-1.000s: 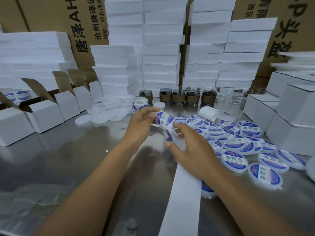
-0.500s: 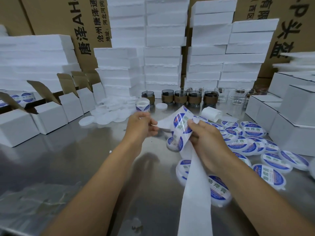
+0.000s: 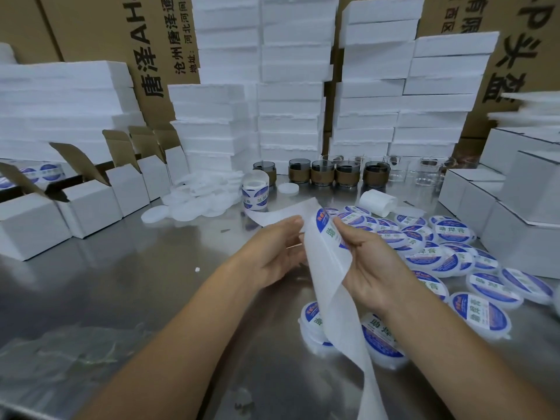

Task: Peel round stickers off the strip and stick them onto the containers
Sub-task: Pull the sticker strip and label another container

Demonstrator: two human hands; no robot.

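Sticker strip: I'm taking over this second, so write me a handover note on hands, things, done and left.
Left hand grips the strip from the left; right hand grips it too, thumb at a sticker on the fold.
The roll stands behind on the table; the strip's bare end hangs toward the person.
Done: many labelled containers lie to the right.
Left: peel this sticker and put it on what look like plain containers piled beside the roll.

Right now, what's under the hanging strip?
Two labelled containers: the left container and right container poke out either side of the strip; it covers part of each.
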